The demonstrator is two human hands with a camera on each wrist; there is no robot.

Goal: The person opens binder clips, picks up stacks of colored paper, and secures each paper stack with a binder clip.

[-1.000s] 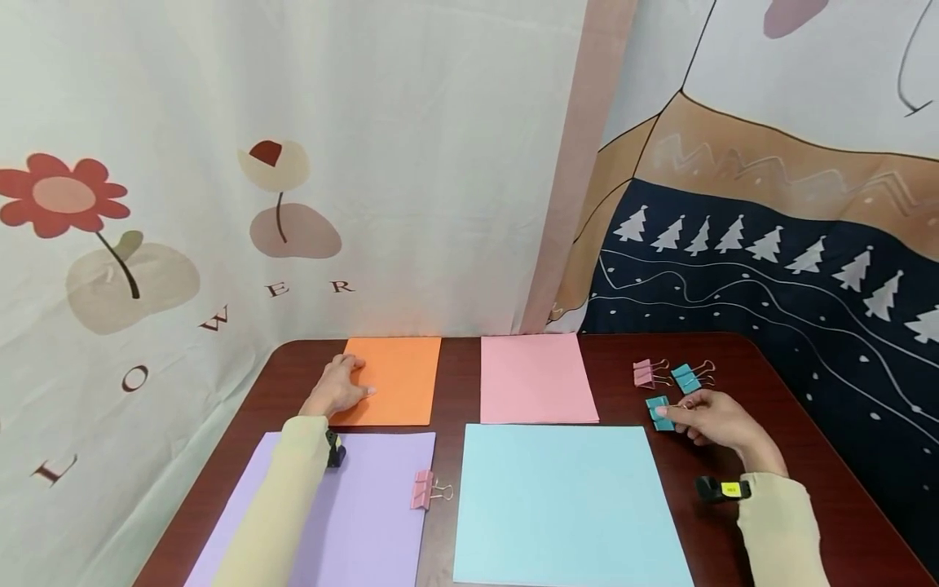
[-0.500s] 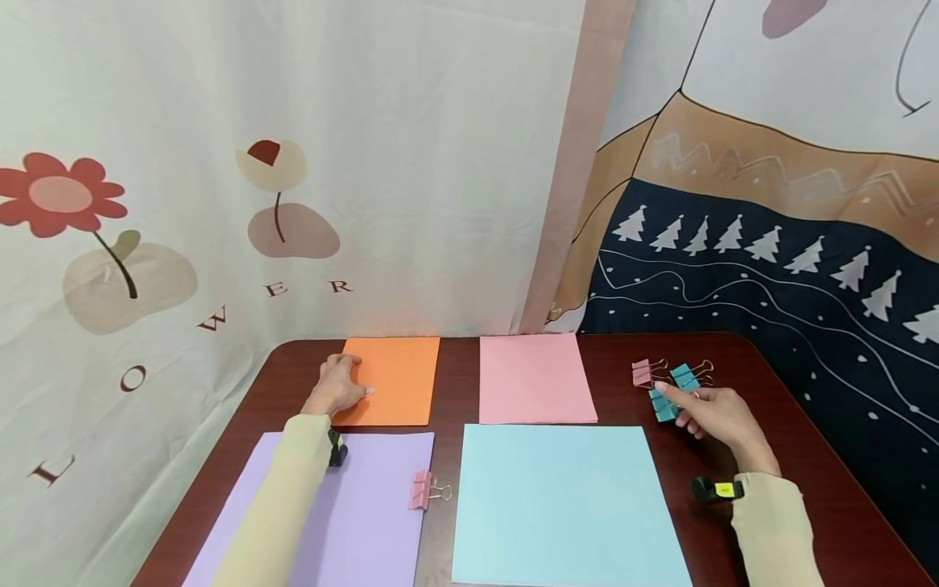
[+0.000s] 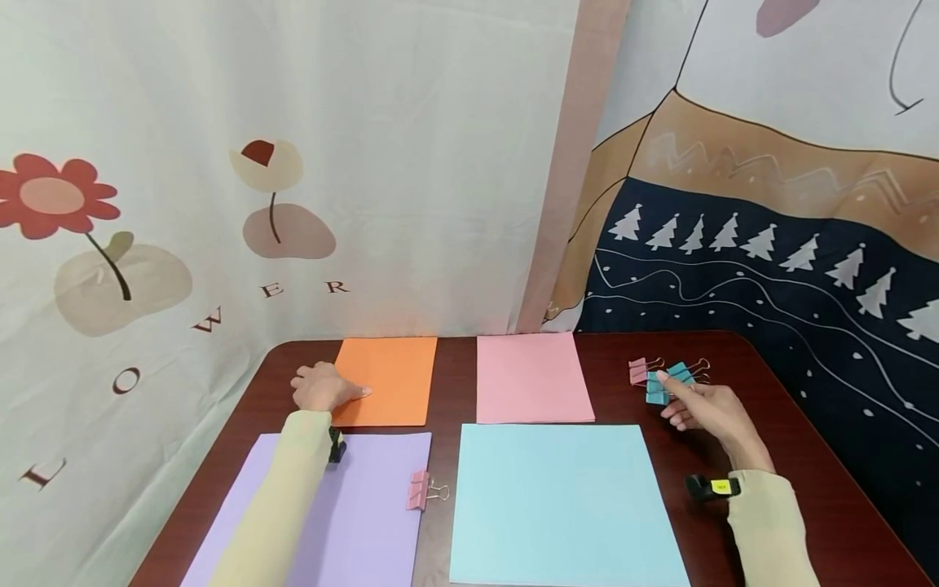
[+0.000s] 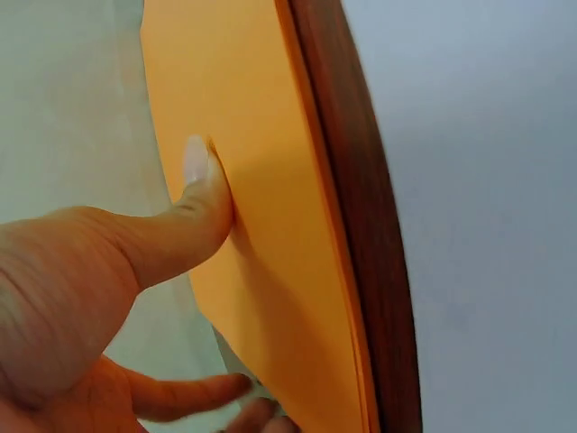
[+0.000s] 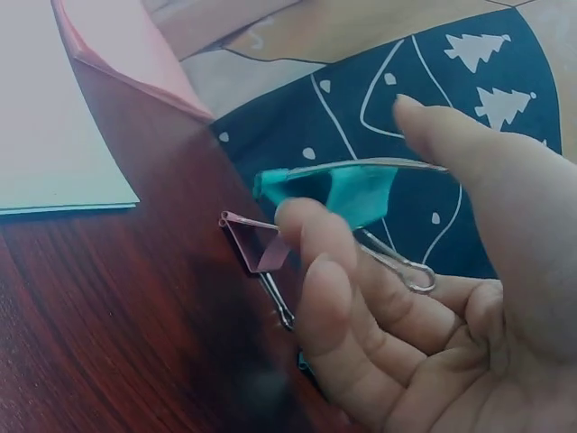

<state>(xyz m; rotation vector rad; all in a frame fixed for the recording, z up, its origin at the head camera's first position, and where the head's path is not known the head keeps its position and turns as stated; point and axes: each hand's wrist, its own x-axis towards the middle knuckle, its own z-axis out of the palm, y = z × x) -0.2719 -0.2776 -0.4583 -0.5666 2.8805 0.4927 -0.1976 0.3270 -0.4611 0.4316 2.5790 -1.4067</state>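
The blue clip (image 3: 655, 388) is in the right hand (image 3: 715, 412), at the far right part of the table (image 3: 456, 383). The thumb and fingers pinch it, and the wrist view shows it held up off the wood. One of its wire loops sticks out near the palm. The other fingers are bent.

Next to it are two more clips. A pink clip (image 3: 637, 371) lies just to the left, and a second blue clip (image 3: 682, 372) lies just behind, partly hidden by the hand.

The left hand (image 3: 321, 386) is at the orange paper (image 3: 396, 379) at the back left. Its thumb lies flat on top of the paper, spread away from the fingers. The fingers are a bit bent by the left edge. I cannot tell if any go under it.

To the right of the orange paper is the pink paper (image 3: 534, 379). In front are two bigger ones: the purple paper (image 3: 367, 522) on the left and the light blue paper (image 3: 565, 505) on the right. Another pink clip (image 3: 417, 491) bites the right edge of the purple one.

Behind the table hang a white cloth (image 3: 425, 163) with flowers and a dark cloth (image 3: 770, 269) with trees.
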